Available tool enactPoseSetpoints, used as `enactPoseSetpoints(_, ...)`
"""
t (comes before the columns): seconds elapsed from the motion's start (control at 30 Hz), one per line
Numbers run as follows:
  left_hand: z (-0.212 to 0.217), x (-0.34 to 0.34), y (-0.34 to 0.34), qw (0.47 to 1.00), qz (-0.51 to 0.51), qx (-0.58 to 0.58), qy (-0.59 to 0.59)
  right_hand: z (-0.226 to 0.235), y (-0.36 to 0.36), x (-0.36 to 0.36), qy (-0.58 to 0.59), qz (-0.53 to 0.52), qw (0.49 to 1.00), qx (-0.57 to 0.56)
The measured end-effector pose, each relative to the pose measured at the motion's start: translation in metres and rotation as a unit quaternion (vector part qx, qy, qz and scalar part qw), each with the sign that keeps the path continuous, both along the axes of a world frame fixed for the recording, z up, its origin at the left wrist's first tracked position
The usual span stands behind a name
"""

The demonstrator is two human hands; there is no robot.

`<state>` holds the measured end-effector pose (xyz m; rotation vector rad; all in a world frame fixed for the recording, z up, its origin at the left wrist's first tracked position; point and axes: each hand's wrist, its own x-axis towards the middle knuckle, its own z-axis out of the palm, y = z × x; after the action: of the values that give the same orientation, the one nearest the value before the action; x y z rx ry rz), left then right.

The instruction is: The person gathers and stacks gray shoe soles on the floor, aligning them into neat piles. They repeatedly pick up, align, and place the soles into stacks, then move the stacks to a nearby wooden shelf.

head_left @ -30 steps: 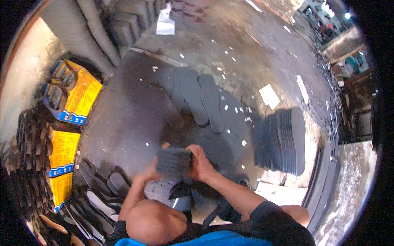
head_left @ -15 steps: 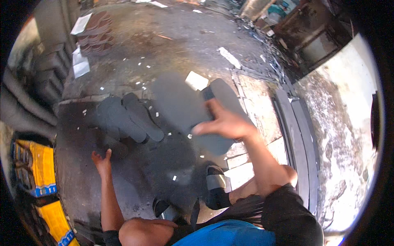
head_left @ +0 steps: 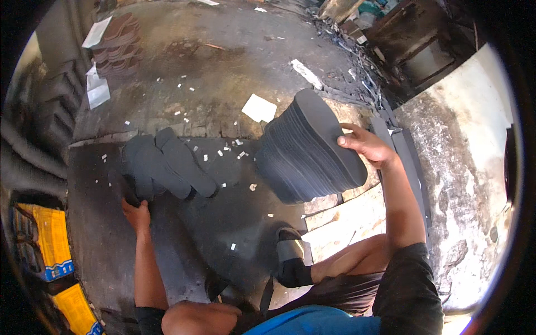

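Note:
My right hand (head_left: pixel 365 146) lies on top of a tall, leaning stack of dark grey shoe soles (head_left: pixel 310 153). Its fingers curl over the far edge of the top sole. My left hand (head_left: pixel 137 215) presses down on the dark rubber sheet (head_left: pixel 223 212), touching the near edge of a small fan of grey soles (head_left: pixel 164 164). Nothing is gripped in that hand. My foot in a grey sandal (head_left: pixel 290 257) rests on the sheet below the stack.
Yellow boxes (head_left: pixel 50 245) stand at the left edge. A pile of brown soles (head_left: pixel 117 44) sits at the far left on the concrete floor, with a white paper (head_left: pixel 258 108) and small white scraps scattered about. Dark strips (head_left: pixel 410 167) lie beside the stack on the right.
My right hand carried a bundle of soles from my lap to the right and now rests on the tall stack. My left hand dropped to the sheet by the fanned soles.

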<state>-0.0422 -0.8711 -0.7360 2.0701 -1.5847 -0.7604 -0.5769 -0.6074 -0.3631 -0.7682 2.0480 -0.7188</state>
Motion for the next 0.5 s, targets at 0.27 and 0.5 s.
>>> enactPoseSetpoints(0.27,0.016,0.028,-0.011,0.963,0.053,-0.088,0.249,0.031,-0.051,0.134,0.626,0.026,0.751,-0.207)
enactPoseSetpoints(0.5,0.008,-0.024,-0.04,0.993,-0.101,-0.036,0.057,-0.161,-0.147,0.24,0.098,0.214,0.959,-0.156)
